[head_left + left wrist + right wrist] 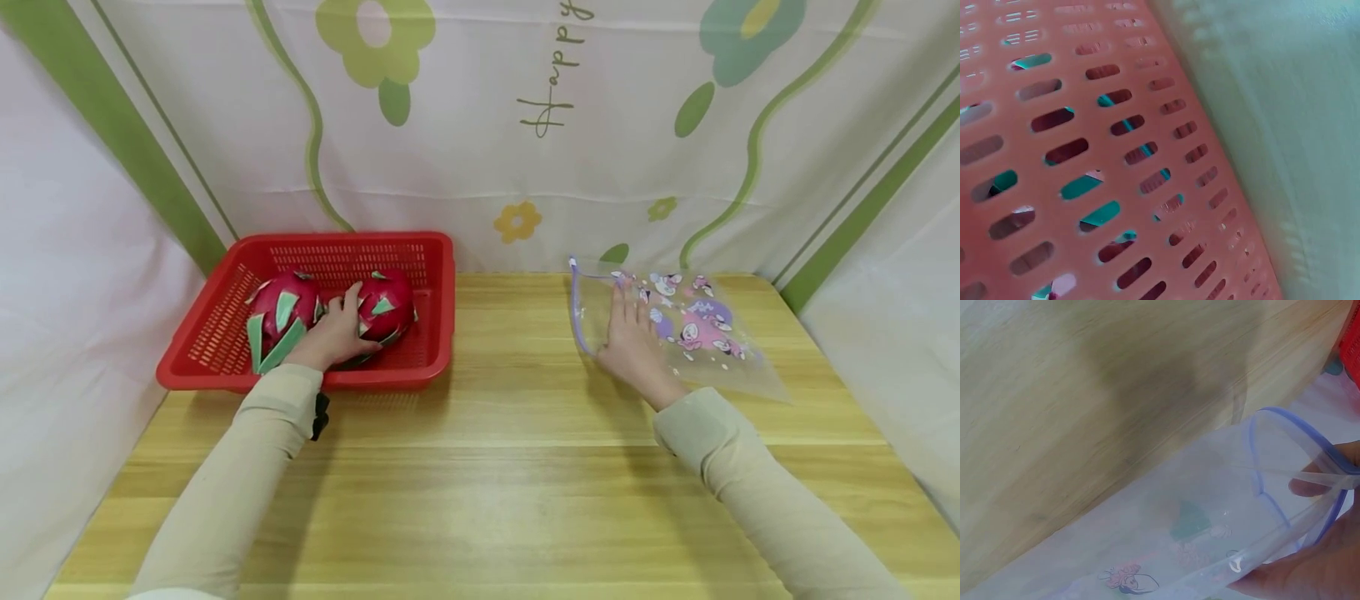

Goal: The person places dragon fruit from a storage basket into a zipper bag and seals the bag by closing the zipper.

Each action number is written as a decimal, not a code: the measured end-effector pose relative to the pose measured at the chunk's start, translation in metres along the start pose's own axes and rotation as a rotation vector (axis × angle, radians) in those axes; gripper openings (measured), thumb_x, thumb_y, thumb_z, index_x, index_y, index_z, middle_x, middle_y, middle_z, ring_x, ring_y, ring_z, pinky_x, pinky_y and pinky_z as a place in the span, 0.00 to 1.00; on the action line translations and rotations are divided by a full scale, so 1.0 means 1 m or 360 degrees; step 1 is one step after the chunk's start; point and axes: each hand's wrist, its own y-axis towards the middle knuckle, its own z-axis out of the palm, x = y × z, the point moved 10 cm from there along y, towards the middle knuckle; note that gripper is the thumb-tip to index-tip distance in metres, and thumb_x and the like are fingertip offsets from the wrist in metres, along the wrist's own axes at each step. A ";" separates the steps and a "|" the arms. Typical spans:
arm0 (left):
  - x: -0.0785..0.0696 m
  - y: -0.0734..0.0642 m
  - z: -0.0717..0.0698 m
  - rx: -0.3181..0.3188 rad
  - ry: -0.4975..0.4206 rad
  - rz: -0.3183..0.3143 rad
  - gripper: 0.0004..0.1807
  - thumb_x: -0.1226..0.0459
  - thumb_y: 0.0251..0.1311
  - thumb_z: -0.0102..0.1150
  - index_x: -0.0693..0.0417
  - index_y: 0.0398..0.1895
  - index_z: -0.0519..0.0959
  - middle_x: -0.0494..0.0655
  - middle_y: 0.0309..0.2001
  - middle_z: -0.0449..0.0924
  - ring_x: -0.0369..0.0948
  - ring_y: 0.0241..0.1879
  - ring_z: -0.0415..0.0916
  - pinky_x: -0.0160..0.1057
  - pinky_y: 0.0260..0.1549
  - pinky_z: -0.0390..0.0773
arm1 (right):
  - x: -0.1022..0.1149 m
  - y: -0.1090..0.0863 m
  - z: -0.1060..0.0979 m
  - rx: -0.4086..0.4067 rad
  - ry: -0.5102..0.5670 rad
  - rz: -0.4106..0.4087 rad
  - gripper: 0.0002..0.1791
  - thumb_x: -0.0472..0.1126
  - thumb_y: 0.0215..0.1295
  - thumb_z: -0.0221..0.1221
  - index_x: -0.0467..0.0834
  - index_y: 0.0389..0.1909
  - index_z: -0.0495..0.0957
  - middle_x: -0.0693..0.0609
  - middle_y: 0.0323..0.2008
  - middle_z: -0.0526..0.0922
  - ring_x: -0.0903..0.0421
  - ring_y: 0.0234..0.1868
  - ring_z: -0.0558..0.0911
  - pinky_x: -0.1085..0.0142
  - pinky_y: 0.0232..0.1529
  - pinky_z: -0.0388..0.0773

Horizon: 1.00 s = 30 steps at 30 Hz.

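Two dragon fruits (272,300) — red-pink, rounded, with green scales — sit side by side in a red slotted basket (447,304) at left of the head frame; a clear bag (712,333), printed with pink and purple figures and edged in purple at its mouth, is at right of frame above the wooden surface (487,483). The left grip (333,333) is inside the basket between the fruits, its fingers and thumb curled on the right-hand one's left side. The right grip (633,346) is clamped on the bag near its purple edge — mouth partly parted, bag body extending rightward.
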 end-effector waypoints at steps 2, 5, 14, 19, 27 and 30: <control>0.002 0.000 -0.001 -0.0005 -0.0004 -0.0024 0.56 0.55 0.58 0.63 0.55 0.75 0.31 0.81 0.66 0.46 0.73 0.59 0.63 0.65 0.57 0.68 | 0.001 0.000 -0.001 -0.0003 -0.0006 -0.0003 0.57 0.29 0.47 0.50 0.37 0.73 0.23 0.39 0.74 0.22 0.26 0.72 0.33 0.32 0.68 0.36; 0.005 0.001 -0.002 0.0001 -0.0014 -0.0043 0.55 0.53 0.58 0.63 0.51 0.75 0.32 0.84 0.65 0.50 0.73 0.59 0.64 0.66 0.58 0.67 | 0.001 0.001 -0.001 -0.0010 -0.0012 -0.0002 0.56 0.29 0.47 0.50 0.36 0.73 0.23 0.38 0.74 0.22 0.26 0.72 0.33 0.32 0.68 0.37; 0.007 0.000 -0.001 0.0021 -0.0030 -0.0064 0.55 0.48 0.59 0.59 0.48 0.75 0.30 0.82 0.66 0.53 0.71 0.61 0.63 0.65 0.59 0.66 | -0.001 0.000 -0.002 -0.0010 -0.0014 0.0013 0.57 0.30 0.48 0.50 0.36 0.73 0.23 0.39 0.74 0.22 0.27 0.72 0.33 0.32 0.69 0.37; 0.010 0.002 0.000 0.0019 -0.0081 -0.0071 0.50 0.42 0.64 0.48 0.47 0.75 0.30 0.81 0.67 0.49 0.72 0.64 0.58 0.67 0.60 0.64 | 0.000 -0.001 -0.002 -0.0011 -0.0010 0.0012 0.57 0.30 0.48 0.51 0.36 0.73 0.23 0.40 0.74 0.22 0.27 0.72 0.33 0.33 0.69 0.37; 0.012 0.003 -0.005 -0.0059 -0.0243 -0.0063 0.50 0.40 0.63 0.50 0.48 0.76 0.35 0.76 0.70 0.50 0.71 0.68 0.48 0.67 0.62 0.61 | 0.001 -0.003 -0.004 -0.0031 -0.0010 0.0004 0.57 0.29 0.47 0.51 0.35 0.73 0.24 0.38 0.75 0.23 0.27 0.72 0.34 0.32 0.69 0.38; 0.014 0.001 -0.010 -0.0113 -0.0307 -0.0099 0.51 0.41 0.60 0.53 0.52 0.76 0.38 0.73 0.70 0.53 0.68 0.68 0.52 0.65 0.62 0.62 | 0.001 -0.004 -0.004 -0.0032 -0.0010 -0.0005 0.56 0.29 0.47 0.50 0.35 0.73 0.24 0.37 0.74 0.24 0.26 0.72 0.35 0.32 0.68 0.38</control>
